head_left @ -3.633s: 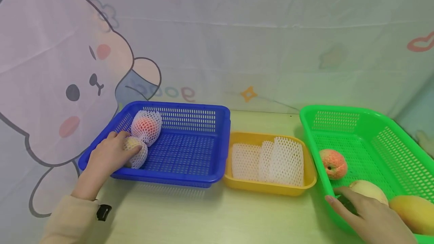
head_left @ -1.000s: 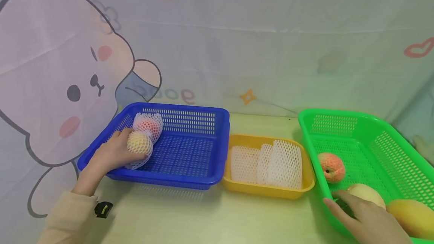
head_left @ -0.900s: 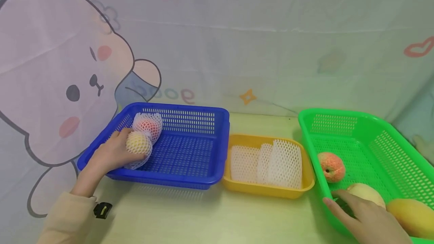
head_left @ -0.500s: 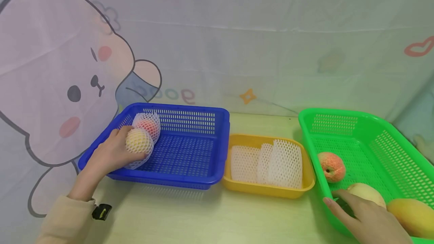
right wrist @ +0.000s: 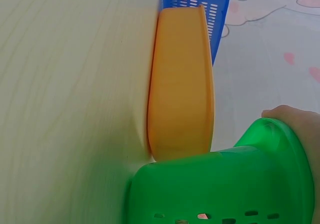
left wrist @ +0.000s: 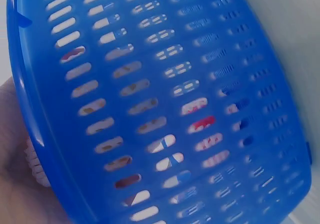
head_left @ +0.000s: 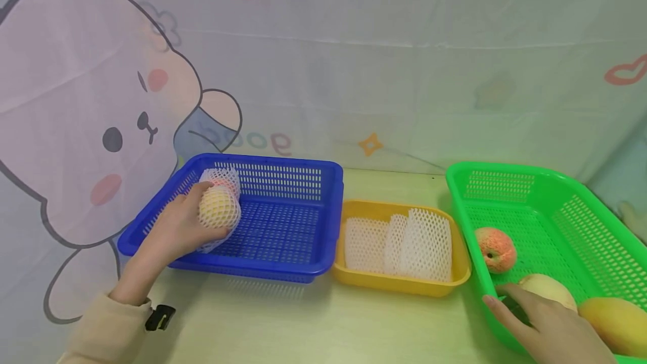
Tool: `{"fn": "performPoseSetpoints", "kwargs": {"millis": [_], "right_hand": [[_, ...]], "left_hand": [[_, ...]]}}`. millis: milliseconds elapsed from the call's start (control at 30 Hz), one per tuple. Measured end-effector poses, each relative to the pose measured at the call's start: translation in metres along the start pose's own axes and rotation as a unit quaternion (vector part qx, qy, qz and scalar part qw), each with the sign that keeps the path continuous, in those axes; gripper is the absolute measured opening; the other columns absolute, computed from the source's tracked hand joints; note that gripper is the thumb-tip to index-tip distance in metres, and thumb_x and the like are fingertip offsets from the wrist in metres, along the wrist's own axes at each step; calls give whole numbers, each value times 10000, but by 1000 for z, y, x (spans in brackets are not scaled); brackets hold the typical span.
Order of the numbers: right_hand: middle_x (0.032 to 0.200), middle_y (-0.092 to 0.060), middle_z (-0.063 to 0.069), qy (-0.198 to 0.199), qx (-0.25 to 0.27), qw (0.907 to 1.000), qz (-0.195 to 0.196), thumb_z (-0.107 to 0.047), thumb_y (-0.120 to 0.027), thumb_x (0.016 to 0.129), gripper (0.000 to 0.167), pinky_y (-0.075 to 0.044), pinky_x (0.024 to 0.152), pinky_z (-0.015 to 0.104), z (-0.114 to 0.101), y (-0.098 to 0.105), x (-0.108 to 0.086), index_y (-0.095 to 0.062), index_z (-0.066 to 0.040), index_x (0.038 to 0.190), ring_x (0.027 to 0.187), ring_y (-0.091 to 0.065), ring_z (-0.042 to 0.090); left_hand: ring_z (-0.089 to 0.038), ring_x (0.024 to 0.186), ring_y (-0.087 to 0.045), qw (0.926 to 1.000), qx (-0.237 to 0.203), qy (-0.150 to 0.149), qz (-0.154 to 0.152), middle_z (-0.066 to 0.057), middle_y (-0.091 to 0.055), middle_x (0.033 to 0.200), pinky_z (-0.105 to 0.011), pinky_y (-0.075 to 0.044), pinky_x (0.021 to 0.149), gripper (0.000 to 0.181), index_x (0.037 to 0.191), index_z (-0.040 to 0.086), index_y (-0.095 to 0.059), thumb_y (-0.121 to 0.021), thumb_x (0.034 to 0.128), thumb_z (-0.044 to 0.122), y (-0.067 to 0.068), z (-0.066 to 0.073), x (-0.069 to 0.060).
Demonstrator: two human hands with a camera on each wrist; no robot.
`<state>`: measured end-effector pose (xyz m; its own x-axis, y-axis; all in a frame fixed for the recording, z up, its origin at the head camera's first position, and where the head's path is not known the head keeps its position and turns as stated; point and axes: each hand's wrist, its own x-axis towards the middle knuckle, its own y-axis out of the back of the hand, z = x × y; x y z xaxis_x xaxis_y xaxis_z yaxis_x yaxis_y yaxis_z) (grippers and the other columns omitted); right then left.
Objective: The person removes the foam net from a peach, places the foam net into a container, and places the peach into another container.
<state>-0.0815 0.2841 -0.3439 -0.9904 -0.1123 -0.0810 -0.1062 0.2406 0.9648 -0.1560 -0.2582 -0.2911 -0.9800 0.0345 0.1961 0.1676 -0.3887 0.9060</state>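
In the head view my left hand [head_left: 179,226] grips a round yellow fruit in a white foam net [head_left: 219,208], thumb below it and fingers on its far side. This fruit is at the left side of the blue basket [head_left: 303,265], partly covering a reddish fruit in a foam net [head_left: 222,176]. The left wrist view sees mainly the slotted blue basket wall [left wrist: 165,103] from outside. My right hand [head_left: 556,324] holds the near left rim of the green basket [head_left: 505,167], beside a pale round fruit [head_left: 548,290]. A dark green patch under its fingers is unclear.
Between the two baskets stands a yellow tray [head_left: 399,285] with several white foam nets [head_left: 427,246]. A pink-orange peach [head_left: 496,250] and a yellow mango-like fruit [head_left: 614,322] lie in the green basket. Behind everything hangs a printed cloth [head_left: 323,72].
My left hand has shifted right and slightly up with the netted yellow fruit, which now covers more of the reddish one. The right hand stays on the green basket.
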Motion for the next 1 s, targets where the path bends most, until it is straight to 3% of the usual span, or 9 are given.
{"fn": "performPoseSetpoints", "kwargs": {"millis": [400, 600, 1000], "right_hand": [[1267, -621, 194, -79, -30, 9998, -197, -600, -358, 967, 648, -490, 709, 544, 0, 1, 3, -561, -89, 1309, 1027, -644, 372], [1275, -614, 204, -90, -39, 9997, -238, -603, -354, 966, 658, -491, 700, 545, -1, 2, 4, -557, -83, 1314, 1031, -643, 379], [1267, -618, 204, -94, -41, 9997, -207, -602, -358, 966, 655, -492, 703, 551, 0, 1, 4, -560, -83, 1310, 1018, -647, 378]], "left_hand": [[-419, 911, -576, 9997, -181, 0, 141, -302, -484, 1164, -444, -530, 612, 920, 1456, 119, -301, -793, 707, 327, -3, 17, -3], [-421, 919, -582, 9995, -267, 15, 174, -279, -458, 1196, -502, -548, 637, 923, 1467, 139, -287, -791, 713, 306, -3, 25, -7], [-459, 1051, -545, 9967, -491, -472, 450, -300, -418, 1299, -586, -539, 776, 913, 1461, 117, -310, -805, 698, 192, -8, 38, -9]]}}
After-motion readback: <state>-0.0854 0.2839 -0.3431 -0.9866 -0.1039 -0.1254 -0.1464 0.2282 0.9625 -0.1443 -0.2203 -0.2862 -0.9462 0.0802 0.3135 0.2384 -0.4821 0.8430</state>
